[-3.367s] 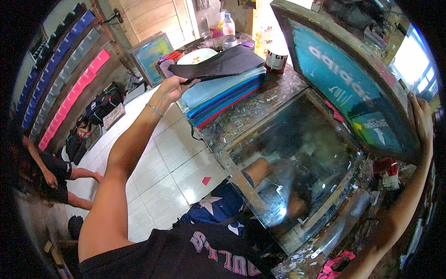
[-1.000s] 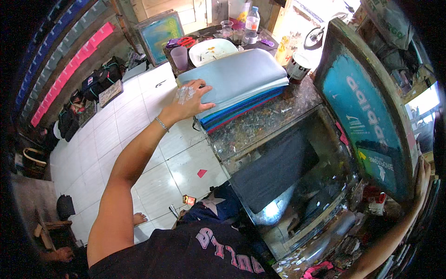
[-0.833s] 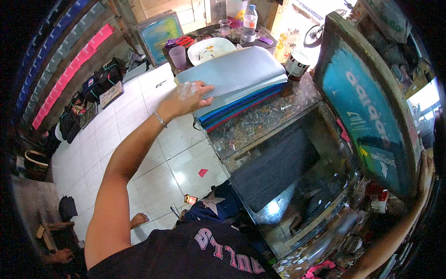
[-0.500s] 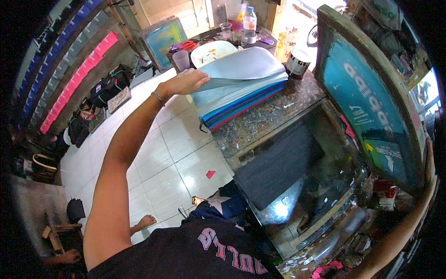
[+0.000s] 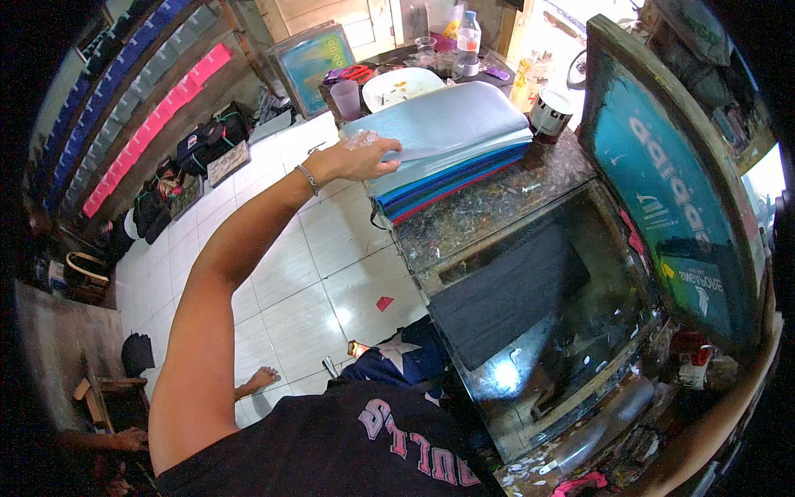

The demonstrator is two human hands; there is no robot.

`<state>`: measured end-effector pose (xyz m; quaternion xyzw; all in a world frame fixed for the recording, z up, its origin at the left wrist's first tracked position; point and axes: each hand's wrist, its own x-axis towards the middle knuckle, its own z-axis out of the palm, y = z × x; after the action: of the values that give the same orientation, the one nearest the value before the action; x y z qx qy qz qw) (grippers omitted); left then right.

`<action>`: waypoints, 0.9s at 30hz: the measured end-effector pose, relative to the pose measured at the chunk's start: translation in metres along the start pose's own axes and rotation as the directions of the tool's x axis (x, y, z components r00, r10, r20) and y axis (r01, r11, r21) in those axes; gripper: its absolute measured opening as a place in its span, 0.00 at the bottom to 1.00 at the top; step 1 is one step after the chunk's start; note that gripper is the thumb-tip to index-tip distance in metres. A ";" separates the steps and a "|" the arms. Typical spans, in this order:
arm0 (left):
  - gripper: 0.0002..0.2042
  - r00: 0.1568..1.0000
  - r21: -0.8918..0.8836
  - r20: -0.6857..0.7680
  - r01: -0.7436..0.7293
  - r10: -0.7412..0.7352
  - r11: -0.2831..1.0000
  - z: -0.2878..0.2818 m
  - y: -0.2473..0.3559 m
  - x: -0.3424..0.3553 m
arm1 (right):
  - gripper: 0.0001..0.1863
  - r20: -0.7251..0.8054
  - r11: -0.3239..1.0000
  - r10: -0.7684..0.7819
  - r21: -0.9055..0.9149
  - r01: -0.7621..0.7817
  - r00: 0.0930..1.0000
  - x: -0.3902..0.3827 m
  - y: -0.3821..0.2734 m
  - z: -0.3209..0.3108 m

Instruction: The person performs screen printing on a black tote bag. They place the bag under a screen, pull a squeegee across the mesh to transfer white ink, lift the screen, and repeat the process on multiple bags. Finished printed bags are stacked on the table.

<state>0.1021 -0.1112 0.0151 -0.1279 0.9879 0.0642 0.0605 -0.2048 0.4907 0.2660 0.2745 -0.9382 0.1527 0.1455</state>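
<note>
My left hand (image 5: 368, 157) pinches the near left corner of a silver-grey sheet (image 5: 464, 120), the top one of a thick stack. Below it, white, blue, green and red layers (image 5: 455, 184) show at the stack's edge. My right forearm (image 5: 712, 431) runs up the right rim to a raised printing screen (image 5: 654, 166), teal with pale lettering in a worn wooden frame. The right hand is at that frame's outer side, its fingers hidden. Under the screen, a black cloth piece (image 5: 509, 294) lies flat on a dark glossy board (image 5: 571, 348).
Behind the stack stand a paint can (image 5: 551, 112), a white basin (image 5: 402, 87), a plastic cup (image 5: 346, 99) and a bottle (image 5: 468, 41). Pink and blue pieces (image 5: 157, 128) hang at the left. Another person's hand (image 5: 128, 439) shows lower left. A red scrap (image 5: 384, 303) lies on the tiles.
The view has shifted a little, so the scene sits further right. The lifted edge of the top sheet has come lower, with my left hand still at its corner. The screen stays raised.
</note>
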 end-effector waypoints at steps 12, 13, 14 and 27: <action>0.30 0.959 -0.141 0.038 -0.275 0.282 0.951 -0.015 -0.049 -0.005 | 0.20 -0.028 0.999 -0.017 -0.047 0.016 0.999 0.007 0.067 0.001; 0.31 0.961 -0.115 0.050 -0.266 0.273 0.957 -0.017 -0.051 -0.006 | 0.21 -0.033 0.998 -0.016 -0.065 0.014 0.999 0.008 0.081 0.001; 0.31 0.954 -0.100 0.059 -0.289 0.295 0.952 -0.018 -0.052 -0.007 | 0.22 -0.038 0.997 -0.019 -0.081 0.016 0.999 0.010 0.095 0.001; 0.29 0.933 -0.080 0.068 -0.347 0.352 0.935 -0.017 -0.062 0.003 | 0.35 -0.094 0.948 -0.048 -0.318 0.016 0.994 0.022 0.212 -0.014</action>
<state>0.1134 -0.1742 0.0240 0.0507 0.9889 0.1119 0.0841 -0.3384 0.6556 0.2424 0.2547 -0.9374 0.0113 0.2370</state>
